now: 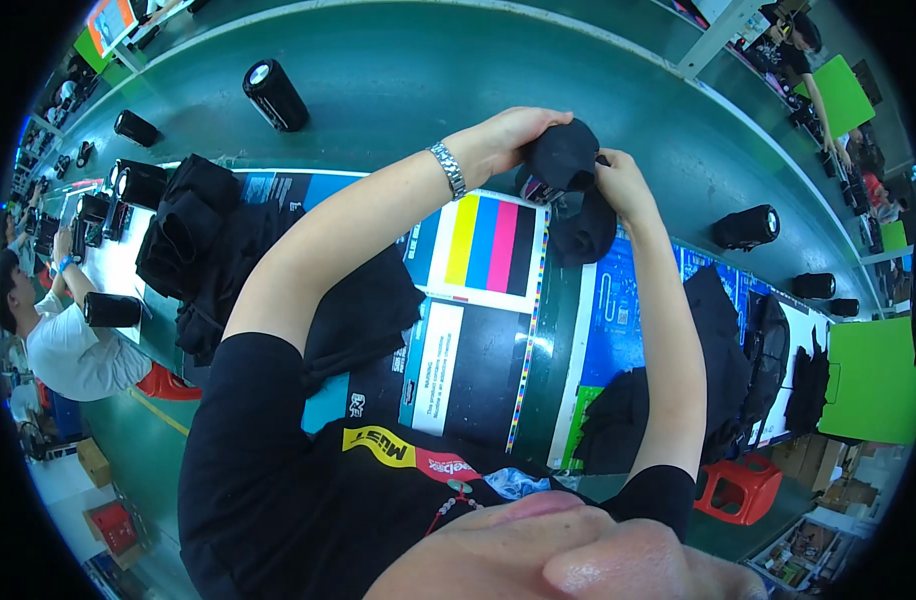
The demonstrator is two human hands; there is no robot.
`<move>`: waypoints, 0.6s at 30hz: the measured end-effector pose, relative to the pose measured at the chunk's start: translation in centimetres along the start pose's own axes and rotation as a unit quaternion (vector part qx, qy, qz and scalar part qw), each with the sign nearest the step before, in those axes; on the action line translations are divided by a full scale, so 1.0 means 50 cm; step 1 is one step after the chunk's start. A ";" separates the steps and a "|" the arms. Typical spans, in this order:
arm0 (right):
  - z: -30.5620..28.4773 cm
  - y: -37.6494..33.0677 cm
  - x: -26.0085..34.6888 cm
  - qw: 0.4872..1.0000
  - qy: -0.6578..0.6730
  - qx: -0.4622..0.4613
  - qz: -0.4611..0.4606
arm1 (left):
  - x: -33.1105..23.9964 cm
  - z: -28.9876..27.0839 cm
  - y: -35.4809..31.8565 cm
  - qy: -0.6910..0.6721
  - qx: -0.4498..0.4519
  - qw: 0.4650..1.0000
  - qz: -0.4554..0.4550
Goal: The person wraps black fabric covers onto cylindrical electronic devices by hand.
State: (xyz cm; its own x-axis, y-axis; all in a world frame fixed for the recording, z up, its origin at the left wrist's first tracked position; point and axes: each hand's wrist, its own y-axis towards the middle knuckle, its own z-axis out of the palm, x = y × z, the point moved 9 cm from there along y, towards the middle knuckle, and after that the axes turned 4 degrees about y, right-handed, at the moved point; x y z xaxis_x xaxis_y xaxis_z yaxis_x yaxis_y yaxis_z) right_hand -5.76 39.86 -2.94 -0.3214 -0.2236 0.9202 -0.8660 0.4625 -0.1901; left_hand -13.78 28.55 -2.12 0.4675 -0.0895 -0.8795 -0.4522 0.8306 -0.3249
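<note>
Both my hands are raised over the green conveyor belt [398, 80] and grip one black cloth pouch [568, 190]. My left hand [508, 135], with a metal watch on its wrist, holds the pouch's rounded upper part. My right hand [618, 180] pinches its right side, and the lower part of the pouch hangs down below the hands. Printed colour sheets [488, 250] lie on the table beneath them.
Black cylindrical speakers stand on the belt: one at the back [275, 95], one at the right [746, 227]. Piles of black pouches lie at the left [193, 240] and right [718, 360]. A seated person [63, 340] works at the left. A red stool [743, 488] stands at lower right.
</note>
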 end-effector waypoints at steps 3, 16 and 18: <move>-0.022 -0.027 -0.010 0.999 -0.024 -0.018 -0.031 | 0.000 0.021 -0.034 0.096 -0.080 0.992 -0.011; 0.011 0.044 -0.010 0.981 -0.175 -0.072 -0.048 | 0.038 -0.125 0.063 0.377 -0.148 0.903 0.140; 0.003 0.055 -0.028 0.985 -0.165 -0.042 -0.025 | 0.037 -0.124 0.067 0.476 -0.176 0.836 0.209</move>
State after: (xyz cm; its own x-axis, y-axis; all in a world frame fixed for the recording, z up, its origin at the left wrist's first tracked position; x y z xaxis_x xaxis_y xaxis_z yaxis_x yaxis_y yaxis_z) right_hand -7.75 41.34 -4.80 -0.3974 -0.5089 0.7636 -0.8541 0.5094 -0.1051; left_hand -19.13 27.75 -6.98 -0.5282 -0.3676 -0.7655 -0.6989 0.7001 0.1461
